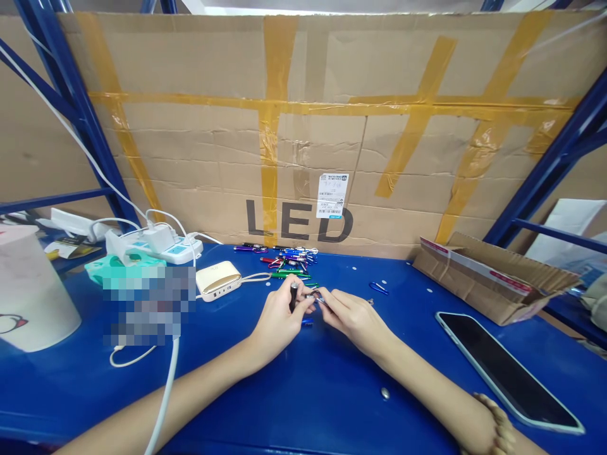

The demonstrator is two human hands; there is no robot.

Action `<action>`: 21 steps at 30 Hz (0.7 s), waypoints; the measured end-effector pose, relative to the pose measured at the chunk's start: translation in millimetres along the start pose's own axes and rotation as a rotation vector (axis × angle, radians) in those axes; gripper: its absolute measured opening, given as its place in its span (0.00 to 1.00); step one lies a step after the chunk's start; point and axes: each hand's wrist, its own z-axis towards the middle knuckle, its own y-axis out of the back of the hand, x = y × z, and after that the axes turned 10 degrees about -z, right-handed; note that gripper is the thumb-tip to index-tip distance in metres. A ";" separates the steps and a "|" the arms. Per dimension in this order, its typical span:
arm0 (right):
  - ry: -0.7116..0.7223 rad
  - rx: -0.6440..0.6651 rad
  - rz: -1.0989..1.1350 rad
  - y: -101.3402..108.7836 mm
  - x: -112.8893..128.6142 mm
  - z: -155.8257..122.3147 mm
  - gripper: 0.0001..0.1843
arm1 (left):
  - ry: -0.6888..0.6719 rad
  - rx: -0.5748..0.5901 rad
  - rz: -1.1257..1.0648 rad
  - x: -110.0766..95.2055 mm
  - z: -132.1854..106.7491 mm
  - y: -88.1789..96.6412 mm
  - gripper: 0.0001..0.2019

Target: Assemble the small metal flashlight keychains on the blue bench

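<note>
My left hand [279, 313] is closed around a small black keychain flashlight [294, 294], held upright over the blue table [294, 385]. My right hand [351, 315] pinches a small silver and blue part [318, 299] at the flashlight's side, and the fingertips of both hands meet there. A small blue piece [307, 322] lies on the table just under my hands. Behind them, a pile of several coloured keychain flashlights [287, 258] lies against the cardboard wall.
A phone [505, 370] lies face up at the right, near an open cardboard box [493, 278]. A beige power bank [218, 280], a power strip with chargers [161, 246], white cables and a white cup [31, 294] sit at the left. Small loose parts dot the table.
</note>
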 end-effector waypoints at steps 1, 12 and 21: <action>0.003 -0.006 0.003 -0.1 -0.3 0.0 0.14 | 0.004 0.000 -0.002 0.1 -0.2 0.0 0.11; -0.030 -0.006 0.022 -1.7 -1.1 -1.1 0.14 | 0.059 0.011 -0.065 -1.9 -1.8 -2.1 0.11; -0.043 -0.011 0.085 2.2 3.7 0.0 0.14 | 0.120 0.015 -0.077 -0.3 0.5 -1.0 0.15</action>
